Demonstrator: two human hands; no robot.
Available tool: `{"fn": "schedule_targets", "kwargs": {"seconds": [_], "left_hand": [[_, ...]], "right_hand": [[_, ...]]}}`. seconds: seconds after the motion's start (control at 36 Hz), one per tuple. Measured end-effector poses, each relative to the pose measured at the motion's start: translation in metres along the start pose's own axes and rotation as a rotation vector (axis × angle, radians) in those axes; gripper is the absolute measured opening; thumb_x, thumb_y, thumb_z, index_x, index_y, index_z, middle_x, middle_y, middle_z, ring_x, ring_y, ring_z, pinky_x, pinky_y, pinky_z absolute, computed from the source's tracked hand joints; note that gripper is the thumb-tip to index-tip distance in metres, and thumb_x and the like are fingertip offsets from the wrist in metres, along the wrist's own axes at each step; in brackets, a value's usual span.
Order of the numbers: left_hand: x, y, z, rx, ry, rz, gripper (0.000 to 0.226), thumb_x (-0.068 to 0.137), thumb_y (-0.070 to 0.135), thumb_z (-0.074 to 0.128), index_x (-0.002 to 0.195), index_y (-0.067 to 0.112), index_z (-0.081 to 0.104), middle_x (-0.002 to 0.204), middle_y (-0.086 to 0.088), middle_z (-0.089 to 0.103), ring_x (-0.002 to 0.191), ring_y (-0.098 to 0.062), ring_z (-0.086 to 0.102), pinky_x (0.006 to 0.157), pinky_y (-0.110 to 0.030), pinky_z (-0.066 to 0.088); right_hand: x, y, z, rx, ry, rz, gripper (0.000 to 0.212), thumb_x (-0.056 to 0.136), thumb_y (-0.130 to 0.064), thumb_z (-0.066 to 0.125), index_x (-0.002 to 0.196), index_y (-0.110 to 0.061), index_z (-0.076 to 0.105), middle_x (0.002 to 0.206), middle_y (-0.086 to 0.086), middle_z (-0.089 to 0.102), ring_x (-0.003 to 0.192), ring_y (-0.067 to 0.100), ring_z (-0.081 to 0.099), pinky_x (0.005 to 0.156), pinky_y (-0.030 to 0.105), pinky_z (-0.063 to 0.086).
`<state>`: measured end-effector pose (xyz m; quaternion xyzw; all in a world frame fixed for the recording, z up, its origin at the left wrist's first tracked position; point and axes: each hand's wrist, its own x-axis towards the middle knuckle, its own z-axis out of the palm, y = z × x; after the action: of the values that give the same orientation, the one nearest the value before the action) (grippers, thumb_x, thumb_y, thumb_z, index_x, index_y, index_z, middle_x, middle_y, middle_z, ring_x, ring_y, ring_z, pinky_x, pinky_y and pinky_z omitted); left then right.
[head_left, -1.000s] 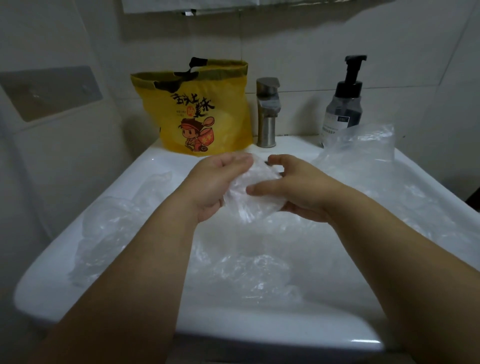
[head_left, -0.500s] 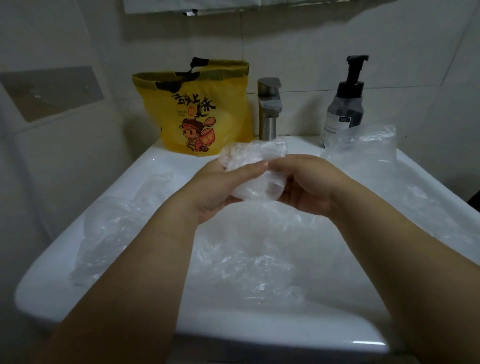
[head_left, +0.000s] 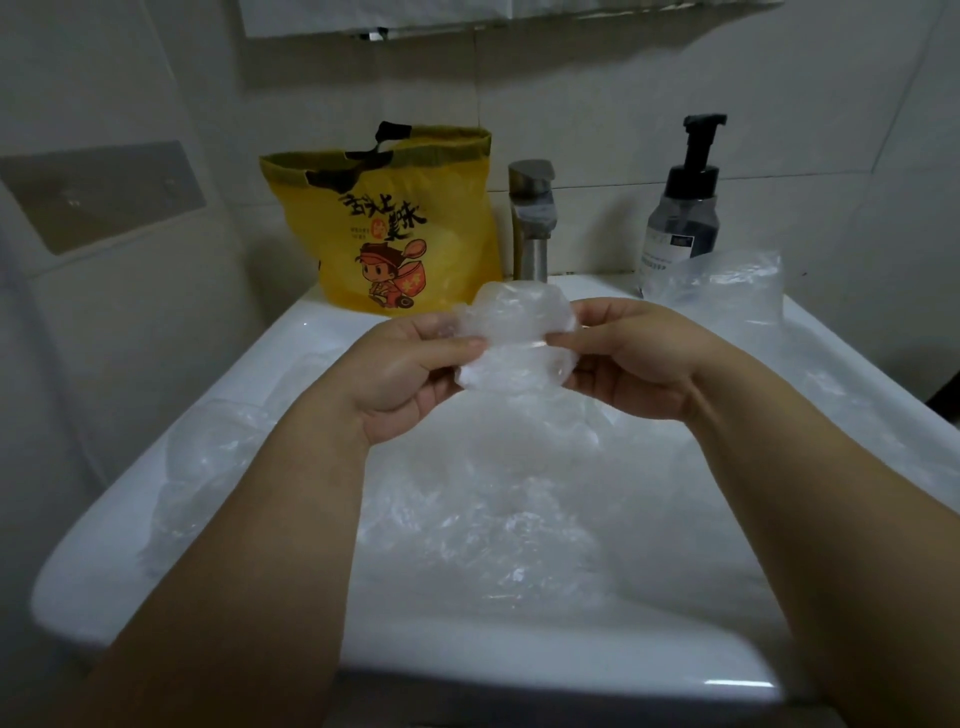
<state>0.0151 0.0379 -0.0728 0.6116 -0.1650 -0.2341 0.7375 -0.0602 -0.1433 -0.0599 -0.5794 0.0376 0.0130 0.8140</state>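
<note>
Now left hand (head_left: 400, 376), right hand (head_left: 636, 364) pinch crumpled clear bag (head_left: 514, 340); yellow bag (head_left: 415, 249) bears black Chinese lettering.

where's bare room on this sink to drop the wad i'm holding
Bare for the wad: the front rim, and the back ledge between tap and pump bottle. Crowded: clear film covers the basin and spills over both sides; the yellow bag fills the back left.

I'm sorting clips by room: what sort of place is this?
Probably a bathroom: a white washbasin with a metal tap, a pump soap bottle on its ledge, tiled walls.
</note>
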Motion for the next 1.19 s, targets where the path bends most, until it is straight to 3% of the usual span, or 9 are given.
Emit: {"fn": "schedule_targets", "kwargs": {"seconds": [0.28, 0.39, 0.53, 0.67, 0.81, 0.86, 0.94, 1.06, 1.19], "left_hand": [[-0.003, -0.002, 0.003, 0.057, 0.019, -0.04, 0.034, 0.092, -0.006, 0.054, 0.124, 0.001, 0.059, 0.111, -0.019, 0.068, 0.089, -0.021, 0.066, 0.064, -0.021, 0.058], [-0.006, 0.001, 0.008, 0.017, -0.02, -0.004, 0.025, 0.095, -0.004, 0.049, 0.109, 0.008, 0.065, 0.083, -0.009, 0.069, 0.061, -0.009, 0.066, 0.053, -0.017, 0.055], [-0.008, 0.003, 0.011, -0.017, -0.04, 0.038, 0.032, 0.096, -0.007, 0.044, 0.084, 0.01, 0.068, 0.068, -0.002, 0.071, 0.058, -0.008, 0.064, 0.052, -0.017, 0.055], [-0.009, 0.005, 0.012, -0.009, -0.015, 0.075, 0.033, 0.096, -0.006, 0.044, 0.075, 0.006, 0.067, 0.067, -0.004, 0.068, 0.057, -0.011, 0.064, 0.053, -0.02, 0.056], [-0.009, 0.003, 0.016, 0.056, -0.006, 0.082, 0.046, 0.096, 0.015, 0.048, 0.056, 0.012, 0.069, 0.063, -0.001, 0.063, 0.056, -0.012, 0.06, 0.056, -0.025, 0.055], [-0.007, 0.0, 0.018, 0.182, 0.088, 0.128, 0.035, 0.094, 0.026, 0.059, 0.062, 0.012, 0.067, 0.061, 0.003, 0.062, 0.061, -0.01, 0.062, 0.057, -0.023, 0.055], [-0.003, -0.007, 0.021, 0.311, 0.18, 0.229, 0.016, 0.083, 0.016, 0.073, 0.071, 0.011, 0.063, 0.081, -0.007, 0.061, 0.073, -0.016, 0.063, 0.061, -0.02, 0.055], [-0.001, -0.009, 0.021, 0.266, 0.179, 0.243, 0.022, 0.081, -0.005, 0.07, 0.075, 0.012, 0.059, 0.087, -0.01, 0.053, 0.071, -0.016, 0.059, 0.063, -0.018, 0.055], [-0.003, -0.008, 0.021, 0.163, 0.107, 0.235, 0.024, 0.084, -0.01, 0.064, 0.079, 0.013, 0.059, 0.09, -0.01, 0.054, 0.074, -0.015, 0.06, 0.065, -0.017, 0.055]], "right_hand": [[-0.002, -0.002, -0.003, -0.119, 0.01, 0.011, 0.028, 0.095, 0.007, 0.042, 0.085, -0.008, 0.063, 0.072, 0.01, 0.069, 0.061, 0.018, 0.066, 0.054, 0.025, 0.057], [-0.004, -0.005, -0.001, -0.076, -0.018, 0.001, 0.034, 0.094, 0.012, 0.036, 0.083, -0.007, 0.062, 0.064, 0.008, 0.069, 0.054, 0.017, 0.066, 0.051, 0.024, 0.056], [-0.004, -0.006, 0.0, -0.035, -0.033, -0.03, 0.032, 0.094, 0.011, 0.036, 0.079, -0.005, 0.061, 0.067, 0.011, 0.068, 0.055, 0.02, 0.066, 0.052, 0.027, 0.057], [-0.007, -0.007, 0.002, -0.002, -0.082, 0.004, 0.036, 0.088, -0.008, 0.035, 0.071, -0.001, 0.066, 0.073, 0.013, 0.066, 0.061, 0.024, 0.063, 0.06, 0.03, 0.058], [-0.003, -0.001, 0.008, -0.217, 0.149, -0.128, 0.035, 0.094, -0.031, 0.055, 0.077, -0.002, 0.062, 0.072, 0.01, 0.062, 0.061, 0.02, 0.065, 0.061, 0.031, 0.058], [-0.002, 0.004, 0.01, -0.331, 0.175, -0.177, 0.024, 0.088, -0.021, 0.065, 0.079, 0.001, 0.063, 0.076, 0.011, 0.067, 0.068, 0.021, 0.068, 0.064, 0.027, 0.058], [-0.001, 0.007, 0.013, -0.409, 0.18, -0.229, 0.008, 0.08, -0.003, 0.07, 0.08, -0.004, 0.062, 0.086, 0.009, 0.065, 0.08, 0.021, 0.068, 0.071, 0.028, 0.059], [0.002, 0.009, 0.016, -0.475, 0.223, -0.253, 0.027, 0.077, 0.011, 0.069, 0.091, -0.01, 0.062, 0.113, 0.01, 0.061, 0.097, 0.028, 0.066, 0.088, 0.038, 0.056], [0.0, 0.007, 0.017, -0.259, 0.189, -0.286, 0.026, 0.085, 0.012, 0.058, 0.096, -0.011, 0.061, 0.101, 0.009, 0.062, 0.091, 0.026, 0.065, 0.081, 0.035, 0.058]]}}
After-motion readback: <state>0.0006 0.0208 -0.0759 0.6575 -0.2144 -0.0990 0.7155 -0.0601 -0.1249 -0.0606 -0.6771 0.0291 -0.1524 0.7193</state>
